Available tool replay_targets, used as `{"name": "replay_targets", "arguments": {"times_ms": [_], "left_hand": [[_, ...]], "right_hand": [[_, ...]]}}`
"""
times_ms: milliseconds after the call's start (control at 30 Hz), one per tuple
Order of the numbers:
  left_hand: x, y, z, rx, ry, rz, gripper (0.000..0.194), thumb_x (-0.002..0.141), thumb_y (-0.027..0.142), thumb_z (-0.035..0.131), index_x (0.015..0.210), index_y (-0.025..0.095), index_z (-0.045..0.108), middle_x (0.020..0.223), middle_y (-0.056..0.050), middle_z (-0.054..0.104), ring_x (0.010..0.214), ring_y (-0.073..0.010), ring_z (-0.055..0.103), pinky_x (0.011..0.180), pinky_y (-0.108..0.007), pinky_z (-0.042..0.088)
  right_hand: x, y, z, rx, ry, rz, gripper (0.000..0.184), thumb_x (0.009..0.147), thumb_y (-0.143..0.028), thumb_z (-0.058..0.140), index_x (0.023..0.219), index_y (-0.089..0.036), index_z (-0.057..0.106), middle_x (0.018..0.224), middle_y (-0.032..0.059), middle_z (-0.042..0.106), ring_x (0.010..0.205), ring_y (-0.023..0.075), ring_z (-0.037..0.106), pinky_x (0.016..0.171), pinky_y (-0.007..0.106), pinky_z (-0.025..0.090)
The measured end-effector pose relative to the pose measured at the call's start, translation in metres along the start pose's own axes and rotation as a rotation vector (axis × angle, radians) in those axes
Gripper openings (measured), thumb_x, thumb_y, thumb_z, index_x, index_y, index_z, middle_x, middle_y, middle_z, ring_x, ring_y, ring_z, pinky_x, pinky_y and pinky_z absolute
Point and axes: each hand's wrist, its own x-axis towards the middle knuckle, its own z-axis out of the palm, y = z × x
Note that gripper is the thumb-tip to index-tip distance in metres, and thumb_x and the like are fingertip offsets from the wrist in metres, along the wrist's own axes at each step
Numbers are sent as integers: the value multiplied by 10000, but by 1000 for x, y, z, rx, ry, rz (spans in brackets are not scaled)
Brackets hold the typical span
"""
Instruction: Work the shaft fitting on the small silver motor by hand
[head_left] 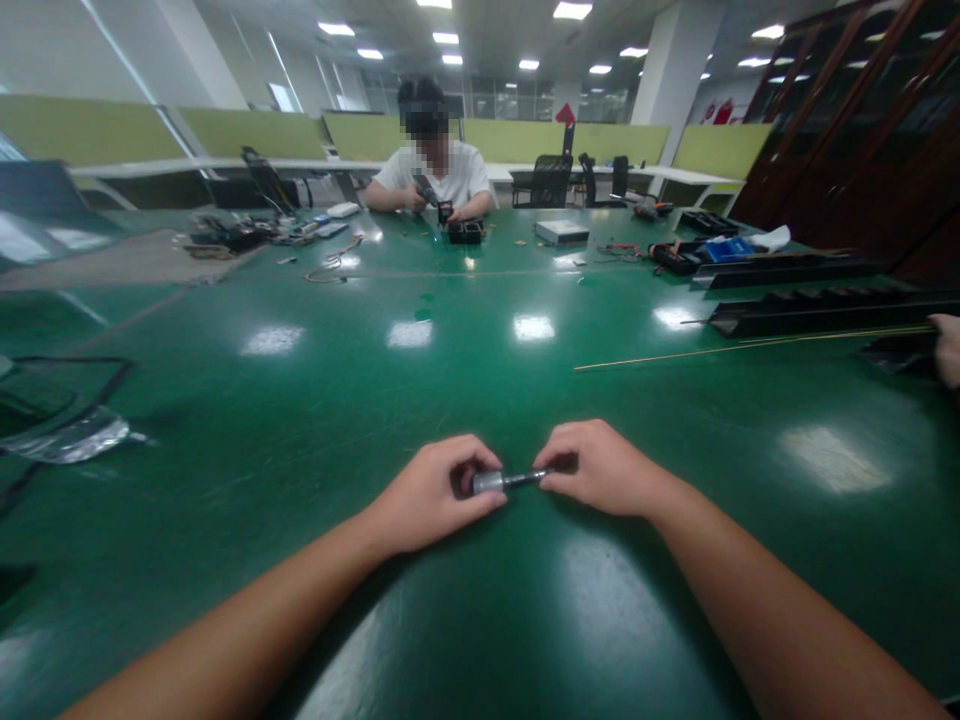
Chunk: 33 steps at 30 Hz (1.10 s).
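Note:
Just above the green tabletop, my two hands hold one small slim tool-like piece between them. It has a thick silver cylinder at its left end and a thin dark shaft running to the right. My left hand is curled around the cylinder, thumb below and fingers above. With thumb and fingertips, my right hand pinches the far end of the shaft. The piece lies about level. Its two ends are partly hidden by my fingers, and its exact kind cannot be made out.
Across the table sits a person holding a dark tool over a black part. Thin rods and black channel strips lie at right, near another person's hand. A clear plastic bag lies at left.

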Motion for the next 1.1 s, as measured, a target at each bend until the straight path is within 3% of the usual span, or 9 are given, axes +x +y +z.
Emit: {"name": "replay_targets", "arguments": {"times_ms": [1100], "left_hand": [[-2,1,-1,16,14,-11,219,814,348,696,946,175,670,800,-13,645,674,-143,578,613,-239,437]], "right_hand": [[-3,9,-14,30,-15,101,117,739,-177,739,848,-198,776,790,16,704,695,132,625,651,244,462]]}}
